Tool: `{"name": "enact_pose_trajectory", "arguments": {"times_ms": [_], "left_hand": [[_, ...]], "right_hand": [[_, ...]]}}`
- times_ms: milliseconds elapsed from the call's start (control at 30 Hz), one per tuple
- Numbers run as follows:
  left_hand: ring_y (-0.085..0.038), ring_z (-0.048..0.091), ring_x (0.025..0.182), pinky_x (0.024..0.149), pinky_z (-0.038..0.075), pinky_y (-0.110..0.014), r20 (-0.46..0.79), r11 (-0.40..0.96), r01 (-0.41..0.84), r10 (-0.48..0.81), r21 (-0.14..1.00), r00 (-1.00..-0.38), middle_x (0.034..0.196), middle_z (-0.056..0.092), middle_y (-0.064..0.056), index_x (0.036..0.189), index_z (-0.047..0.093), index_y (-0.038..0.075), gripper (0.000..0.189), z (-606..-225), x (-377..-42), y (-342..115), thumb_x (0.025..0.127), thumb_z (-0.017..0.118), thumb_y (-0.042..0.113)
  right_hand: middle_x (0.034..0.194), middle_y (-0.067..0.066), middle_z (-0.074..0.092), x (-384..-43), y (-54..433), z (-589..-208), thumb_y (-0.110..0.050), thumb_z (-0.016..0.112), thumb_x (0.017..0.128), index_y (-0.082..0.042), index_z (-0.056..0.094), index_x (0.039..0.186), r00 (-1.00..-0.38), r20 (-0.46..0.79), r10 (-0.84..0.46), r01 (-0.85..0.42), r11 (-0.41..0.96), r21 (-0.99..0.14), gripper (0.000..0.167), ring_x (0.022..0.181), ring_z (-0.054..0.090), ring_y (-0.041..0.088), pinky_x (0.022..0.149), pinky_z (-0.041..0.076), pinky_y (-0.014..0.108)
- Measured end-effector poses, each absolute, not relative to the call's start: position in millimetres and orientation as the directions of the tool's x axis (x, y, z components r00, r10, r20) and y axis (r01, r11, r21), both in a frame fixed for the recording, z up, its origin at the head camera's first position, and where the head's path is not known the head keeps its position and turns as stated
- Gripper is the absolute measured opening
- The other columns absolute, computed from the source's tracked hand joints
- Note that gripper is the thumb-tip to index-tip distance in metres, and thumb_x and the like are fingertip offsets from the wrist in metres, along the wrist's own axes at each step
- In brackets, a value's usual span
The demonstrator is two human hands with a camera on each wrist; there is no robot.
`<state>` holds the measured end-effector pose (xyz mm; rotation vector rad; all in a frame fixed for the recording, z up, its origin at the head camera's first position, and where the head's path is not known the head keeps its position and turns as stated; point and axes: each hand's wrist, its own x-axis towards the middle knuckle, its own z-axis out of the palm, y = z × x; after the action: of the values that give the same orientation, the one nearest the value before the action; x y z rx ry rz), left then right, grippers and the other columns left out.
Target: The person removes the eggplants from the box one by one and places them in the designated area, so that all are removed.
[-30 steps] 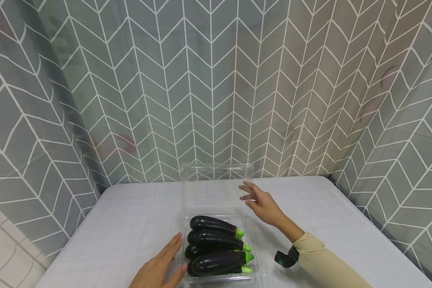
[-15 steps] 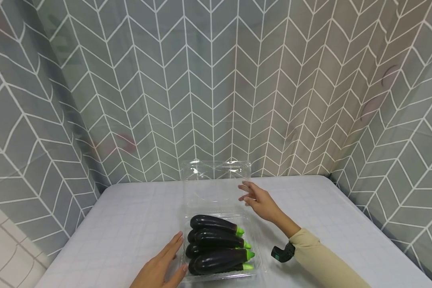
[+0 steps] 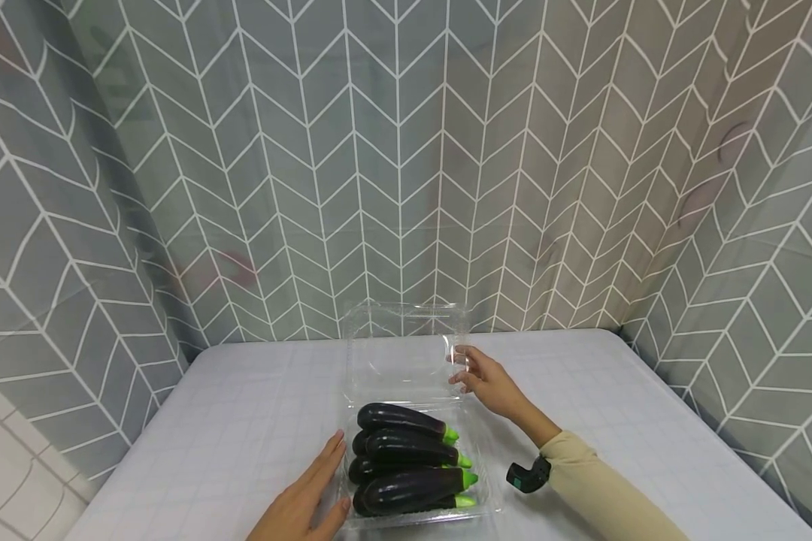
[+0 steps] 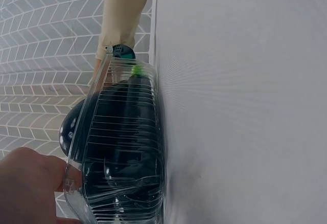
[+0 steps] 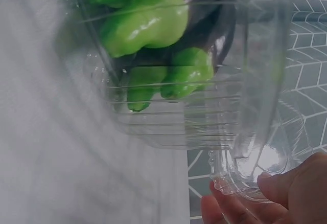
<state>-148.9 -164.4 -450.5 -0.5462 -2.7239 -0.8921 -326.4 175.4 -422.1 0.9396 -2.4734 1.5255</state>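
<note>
Several dark eggplants [image 3: 413, 490] with green stem ends lie stacked in a clear plastic clamshell container [image 3: 490, 505] on the table. Its hinged clear lid [image 3: 395, 368] stands raised at the far side. My left hand [image 3: 298, 496] rests against the container's left side with fingers straight, and the left wrist view shows that hand [image 4: 33, 188] at the container's rim. At the lid's right edge, my right hand [image 3: 490, 383] pinches the plastic. Thumb and fingers lie on either side of the lid edge [image 5: 237, 183] in the right wrist view.
A white cloth covers the table [image 3: 243, 406]. Grey curtains [image 3: 399, 165] with white chevron lines hang behind it and along both sides. A black device [image 3: 529, 476] is strapped at the right wrist, below the beige sleeve [image 3: 609, 485].
The right hand has come slightly leftward onto the lid's edge, with fingers now seen through the plastic. The lid has tilted and shifted a little. The left hand has barely moved.
</note>
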Motion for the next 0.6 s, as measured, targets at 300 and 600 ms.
{"name": "enact_pose_trajectory", "arguments": {"times_ms": [300,600], "left_hand": [[-0.032,0.047,0.141,0.1,0.052,-0.053,0.16,0.737,0.367,0.338,0.568,-0.927,0.168,0.032,-0.005,0.16,0.041,0.005,0.079,-443.5,-154.9,-172.4,0.102,0.058,0.057],[-0.037,0.056,0.132,0.082,0.06,-0.034,0.195,0.639,0.42,0.394,0.644,-0.898,0.167,0.031,-0.011,0.158,0.04,-0.001,0.077,-444.6,-160.2,-178.3,0.104,0.059,0.051]], "right_hand": [[0.136,0.037,0.057,-328.0,174.6,-424.6,-0.001,0.056,0.107,0.014,0.042,0.145,-0.801,0.374,-0.467,-0.541,0.299,-0.786,0.044,0.101,0.069,0.046,0.074,0.06,0.047],[0.13,0.032,0.064,-328.3,174.4,-429.9,0.001,0.055,0.107,0.014,0.044,0.144,-0.826,0.347,-0.443,-0.514,0.341,-0.787,0.041,0.111,0.067,0.045,0.083,0.058,0.05]]}}
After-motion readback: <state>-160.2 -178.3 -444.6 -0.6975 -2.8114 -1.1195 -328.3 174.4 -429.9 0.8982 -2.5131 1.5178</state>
